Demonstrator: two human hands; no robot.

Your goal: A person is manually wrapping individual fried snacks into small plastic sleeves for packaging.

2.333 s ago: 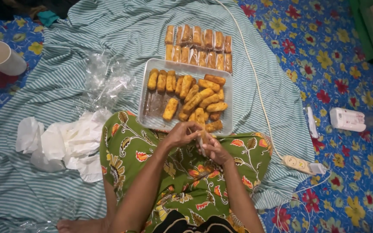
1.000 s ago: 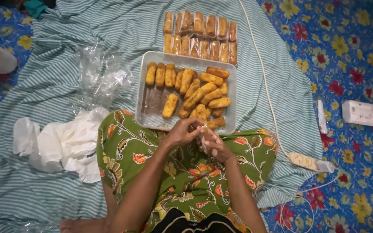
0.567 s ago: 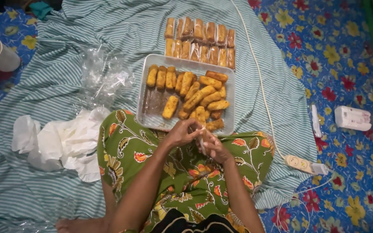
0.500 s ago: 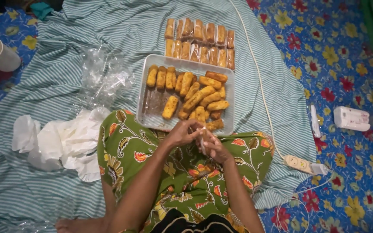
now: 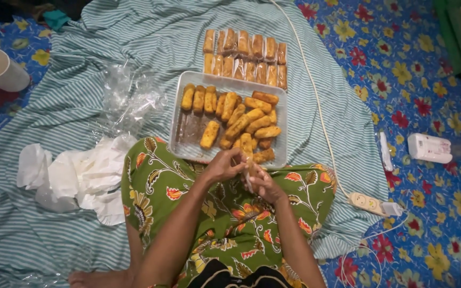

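My left hand and right hand are pressed together over my lap, fingers curled in, forearms angling inward, both pinching something small.

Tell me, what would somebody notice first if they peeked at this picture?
Probably the metal tray heaped with golden fried rolls, in the middle of the striped cloth. Right below it, the left hand and right hand meet over a bright green flowered lap, holding one roll in clear plastic. Behind the tray lie two neat rows of wrapped rolls, and to its left a pile of clear plastic bags.
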